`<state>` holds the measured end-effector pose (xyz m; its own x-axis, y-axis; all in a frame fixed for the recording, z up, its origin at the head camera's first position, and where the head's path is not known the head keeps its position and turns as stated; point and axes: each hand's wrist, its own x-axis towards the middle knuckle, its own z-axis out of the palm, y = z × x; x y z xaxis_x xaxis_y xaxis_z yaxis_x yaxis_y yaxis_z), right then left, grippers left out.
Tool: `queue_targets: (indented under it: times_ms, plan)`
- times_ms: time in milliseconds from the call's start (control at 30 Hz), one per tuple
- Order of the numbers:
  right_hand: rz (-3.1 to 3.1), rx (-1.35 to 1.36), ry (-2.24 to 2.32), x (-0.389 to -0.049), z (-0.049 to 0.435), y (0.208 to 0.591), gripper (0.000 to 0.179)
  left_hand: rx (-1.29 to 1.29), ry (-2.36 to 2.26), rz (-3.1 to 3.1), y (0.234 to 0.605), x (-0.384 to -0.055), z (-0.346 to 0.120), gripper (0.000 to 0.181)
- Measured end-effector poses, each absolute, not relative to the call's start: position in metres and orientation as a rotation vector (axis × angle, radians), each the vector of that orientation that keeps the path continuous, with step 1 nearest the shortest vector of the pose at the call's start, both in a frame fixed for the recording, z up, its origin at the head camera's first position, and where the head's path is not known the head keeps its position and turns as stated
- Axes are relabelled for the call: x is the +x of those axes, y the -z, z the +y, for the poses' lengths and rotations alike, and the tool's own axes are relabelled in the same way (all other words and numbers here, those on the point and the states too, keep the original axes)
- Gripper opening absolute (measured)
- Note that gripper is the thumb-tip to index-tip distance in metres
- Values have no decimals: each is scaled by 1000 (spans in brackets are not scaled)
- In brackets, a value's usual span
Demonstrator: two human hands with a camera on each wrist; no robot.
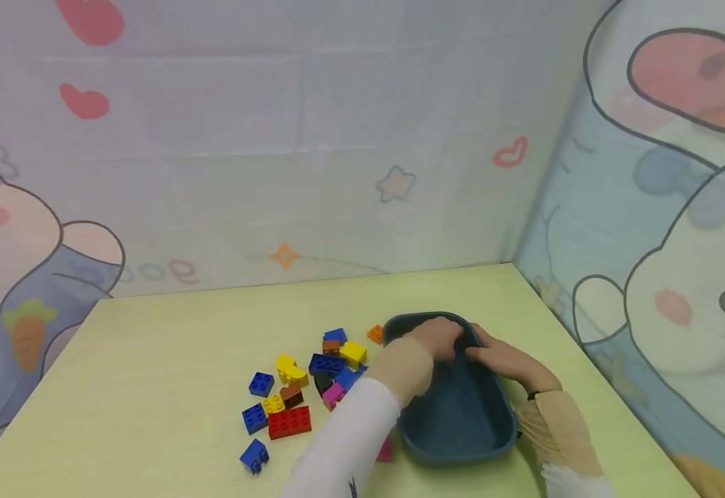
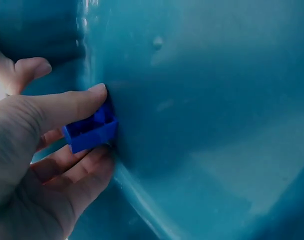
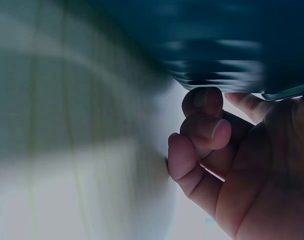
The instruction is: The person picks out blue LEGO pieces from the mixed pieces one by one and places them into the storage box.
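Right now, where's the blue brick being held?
Left of centre in the left wrist view, the blue brick sits between the left hand's thumb and fingers, inside the tray.

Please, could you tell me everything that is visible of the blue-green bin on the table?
The bin is oblong with rounded corners, high walls and a thin rim; its smooth, slightly glossy material looks like plastic. It stands upright on the table, open side up. The right hand holds its far right edge. Inside, near the far end, the left hand pinches a blue brick; whether the brick touches the wall is unclear.
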<state>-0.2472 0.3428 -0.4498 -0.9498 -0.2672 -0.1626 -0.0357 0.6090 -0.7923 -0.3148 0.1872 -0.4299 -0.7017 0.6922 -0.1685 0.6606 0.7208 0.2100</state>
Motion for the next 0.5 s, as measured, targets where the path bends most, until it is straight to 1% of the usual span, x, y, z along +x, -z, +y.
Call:
queue_targets:
  times_ms: [167,300,500]
  plan:
    - [2569,-272,1232,-252,343,453,71,1097,-235,2670,429,-323,186,22]
    - [2591,-297,1219,-255,347,453,71,1142,-238,2668,413,-323,187,20]
    - [2553,-268,1234,-257,349,451,75,1255,-157,2678,395,-322,185,25]
